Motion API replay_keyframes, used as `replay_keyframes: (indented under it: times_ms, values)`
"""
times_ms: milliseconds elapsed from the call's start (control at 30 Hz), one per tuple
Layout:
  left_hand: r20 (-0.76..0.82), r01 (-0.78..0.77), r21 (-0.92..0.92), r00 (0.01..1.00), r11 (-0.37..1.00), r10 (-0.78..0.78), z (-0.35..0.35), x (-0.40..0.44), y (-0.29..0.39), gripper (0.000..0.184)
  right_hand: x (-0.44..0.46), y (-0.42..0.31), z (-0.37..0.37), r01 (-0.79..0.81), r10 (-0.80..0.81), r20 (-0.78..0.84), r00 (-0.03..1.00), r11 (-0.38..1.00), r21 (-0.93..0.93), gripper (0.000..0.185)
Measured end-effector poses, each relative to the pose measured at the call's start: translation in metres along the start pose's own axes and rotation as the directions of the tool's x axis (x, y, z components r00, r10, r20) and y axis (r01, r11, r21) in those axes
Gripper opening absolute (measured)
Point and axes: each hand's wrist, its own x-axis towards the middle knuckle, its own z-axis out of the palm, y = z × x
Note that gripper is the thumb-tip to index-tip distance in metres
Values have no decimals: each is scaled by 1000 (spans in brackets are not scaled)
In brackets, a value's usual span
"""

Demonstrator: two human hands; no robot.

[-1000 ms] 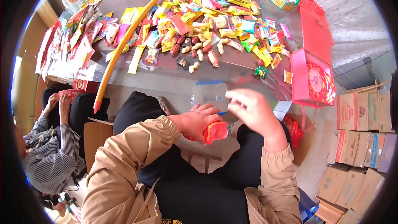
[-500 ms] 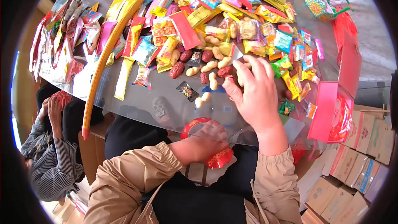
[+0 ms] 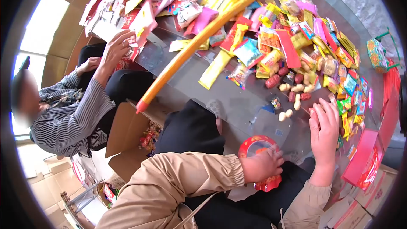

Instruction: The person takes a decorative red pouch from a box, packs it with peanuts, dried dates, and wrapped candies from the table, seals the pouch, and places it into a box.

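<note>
My left hand (image 3: pixel 263 165) is wrapped round a round red container (image 3: pixel 253 144) with a scalloped rim, held low over my lap beside the table edge. My right hand (image 3: pixel 324 121) is over the near side of the glass table, its fingers closed together on something small and red, mostly hidden. Peanuts (image 3: pixel 297 101) and red dates (image 3: pixel 272 81) lie just left of its fingertips. Beyond them spreads a pile of wrapped snacks (image 3: pixel 292 48) in many colours.
A long orange stick (image 3: pixel 207 32) crosses the glass table (image 3: pixel 178 70). At the left sits a person (image 3: pixel 74 123) in striped sleeves, one hand near more packets (image 3: pixel 144 15). A pink box (image 3: pixel 360 157) stands at right; an open carton (image 3: pixel 127 133) is below.
The view has swung to the left. My right hand has come down to the table beside the peanuts, and its fingers have closed. The other person's hand has risen towards the packets.
</note>
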Motion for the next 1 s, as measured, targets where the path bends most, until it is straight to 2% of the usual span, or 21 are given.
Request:
replay_keyframes:
  times_ms: [33,67,133,200,300,400,433,533,667,767,800,867,900,967,1000]
  values:
    - [41,11,-38,999,999,-10,-3,2,2,51,-1,2,-3,-14,14,3,1000,1000,-6,28]
    - [69,50,-67,997,997,-46,-4,3,4,52,-1,2,-4,53,-54,-28,998,997,-53,24]
    - [113,78,-139,992,987,-62,-11,4,9,54,-8,11,-12,44,-44,-10,999,999,21,25]
    - [-65,12,-24,998,1000,-13,-4,0,5,52,-14,18,-12,24,-22,-24,999,998,66,27]
    - [7,0,-260,1000,966,2,-24,-2,-2,70,-18,24,-15,29,-28,-25,999,998,58,31]
    - [-67,-89,-524,996,847,64,-22,3,-2,89,-20,29,-19,-13,13,-6,1000,998,55,33]
    - [-1,-104,-611,992,785,130,-27,4,-3,94,-20,28,-20,-24,25,-17,1000,998,53,33]
    - [9,-129,-756,978,641,208,-32,8,-4,101,-19,25,-24,-71,70,21,997,996,49,31]
    - [46,-80,-829,977,554,210,-39,14,-8,105,-20,32,-20,-69,75,-74,994,994,80,24]
    - [23,-82,-863,980,499,200,-37,16,-9,105,-20,13,-23,-115,147,-98,984,955,274,23]
    - [14,-84,-885,978,458,208,-39,15,-10,106,-21,11,-15,-5,32,-145,989,982,188,24]
    - [-1,-97,-921,969,377,249,-46,15,-13,108,-29,7,-7,33,-33,-24,999,999,2,23]
    - [-9,-106,-936,961,335,278,-51,14,-16,111,-31,2,-7,-72,72,45,996,997,-4,24]
    - [-74,-151,-962,946,228,316,-51,10,-22,119,-36,5,-8,-85,85,50,995,996,-14,24]
    - [-61,-118,-981,941,153,334,-52,8,-26,125,-38,8,-8,-86,87,50,995,996,-19,25]
